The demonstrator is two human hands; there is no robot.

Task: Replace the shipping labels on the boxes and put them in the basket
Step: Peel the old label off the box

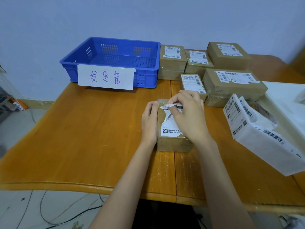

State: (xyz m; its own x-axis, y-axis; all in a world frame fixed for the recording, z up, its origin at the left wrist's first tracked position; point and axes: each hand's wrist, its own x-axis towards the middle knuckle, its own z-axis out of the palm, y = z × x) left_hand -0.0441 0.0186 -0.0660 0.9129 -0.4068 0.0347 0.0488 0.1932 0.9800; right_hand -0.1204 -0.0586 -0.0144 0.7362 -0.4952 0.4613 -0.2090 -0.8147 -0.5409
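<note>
Right hand (pixel 186 116) pinches label (pixel 170 128); left hand (pixel 149 123) steadies box (pixel 173 143).

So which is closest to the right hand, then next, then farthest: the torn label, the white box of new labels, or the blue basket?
From the right hand:
1. Torn white label, pinched in its fingers.
2. White cardboard box of barcode labels, to the right.
3. Blue plastic basket, far left, by the wall.
</note>
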